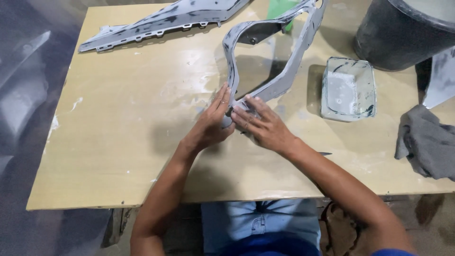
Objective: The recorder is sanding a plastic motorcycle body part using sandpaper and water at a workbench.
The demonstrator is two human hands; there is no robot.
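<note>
A grey primed plastic frame part, curved and open in the middle, lies on the wooden table, its near corner towards me. My left hand holds that near corner from the left, fingers along its edge. My right hand presses flat on the same corner from the right, with something small and grey under the fingers that I cannot make out.
A second long grey panel lies at the far left of the table. A clear rectangular tub of cloudy water stands to the right. A dark bucket is at the far right corner, a grey rag at the right edge.
</note>
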